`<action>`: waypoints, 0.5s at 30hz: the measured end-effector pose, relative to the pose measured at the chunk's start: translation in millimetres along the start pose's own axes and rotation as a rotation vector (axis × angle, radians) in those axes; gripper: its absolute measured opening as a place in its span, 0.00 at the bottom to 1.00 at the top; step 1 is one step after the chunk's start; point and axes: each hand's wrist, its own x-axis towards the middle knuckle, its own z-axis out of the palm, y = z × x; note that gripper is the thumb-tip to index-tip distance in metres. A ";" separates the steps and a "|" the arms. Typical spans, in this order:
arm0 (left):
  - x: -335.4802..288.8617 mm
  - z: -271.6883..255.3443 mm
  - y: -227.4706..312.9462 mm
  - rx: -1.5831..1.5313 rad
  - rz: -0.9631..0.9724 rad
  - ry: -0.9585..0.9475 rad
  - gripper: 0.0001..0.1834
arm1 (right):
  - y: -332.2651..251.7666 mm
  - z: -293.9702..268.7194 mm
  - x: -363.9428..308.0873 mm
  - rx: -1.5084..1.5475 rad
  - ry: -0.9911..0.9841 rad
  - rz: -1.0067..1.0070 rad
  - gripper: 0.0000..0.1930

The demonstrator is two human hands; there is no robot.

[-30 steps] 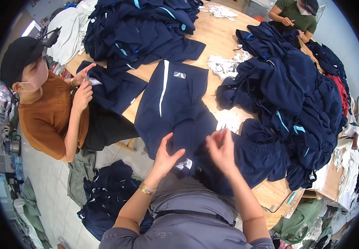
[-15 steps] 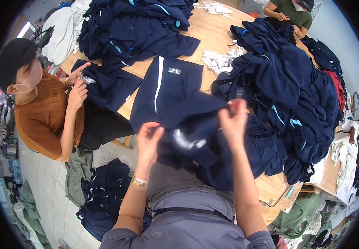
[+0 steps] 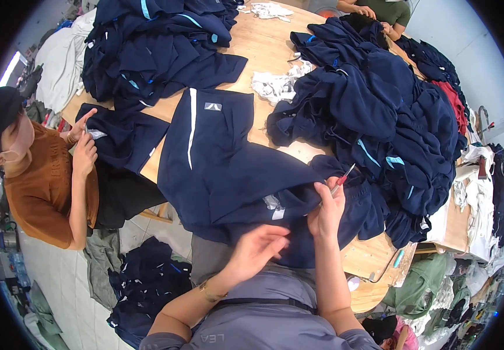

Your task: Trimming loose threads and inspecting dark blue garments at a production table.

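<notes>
A dark navy garment (image 3: 220, 169) with a white stripe and a small grey patch lies spread over the table edge in front of me. My right hand (image 3: 326, 213) is closed around a small red-handled pointed tool (image 3: 341, 181), its metal tip aimed away from me; the exact kind is unclear. That hand also touches the garment's right edge, where the thumb seems to pinch the cloth. Fingers apart and slightly blurred, my left hand (image 3: 256, 251) hovers over the near edge and holds nothing. Between the hands and the stripe, a white tag (image 3: 277, 214) sits beside a shiny silvery patch (image 3: 271, 202).
Navy garments form big heaps at the back left (image 3: 158, 52) and right (image 3: 374, 111). White scraps (image 3: 281, 83) lie between them on the wooden table (image 3: 257, 44). A person in a brown shirt (image 3: 45, 186) works at left, another in green (image 3: 394, 14) at the back right. More navy clothes (image 3: 147, 286) lie on the floor.
My left hand has moved right and toward me, off the garment's left part. The garment now lies flatter, its tag visible. The tool's tip now shows beyond my right hand. The view has shifted slightly.
</notes>
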 end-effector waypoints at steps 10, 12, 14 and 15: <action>32.4 1.7 18.7 -0.603 -0.066 0.337 0.10 | -0.5 -35.9 -13.5 -0.091 -0.020 0.007 0.14; 32.7 -3.9 17.2 -0.657 -0.060 0.280 0.09 | 13.8 -48.5 -13.8 -0.201 -0.017 0.047 0.13; 31.8 -6.4 15.8 -0.712 -0.053 0.230 0.08 | 18.0 -46.3 -18.7 -0.376 -0.023 0.091 0.13; 31.6 -5.9 15.8 -0.646 0.028 0.216 0.08 | 19.9 -47.1 -19.3 -0.478 -0.065 0.076 0.13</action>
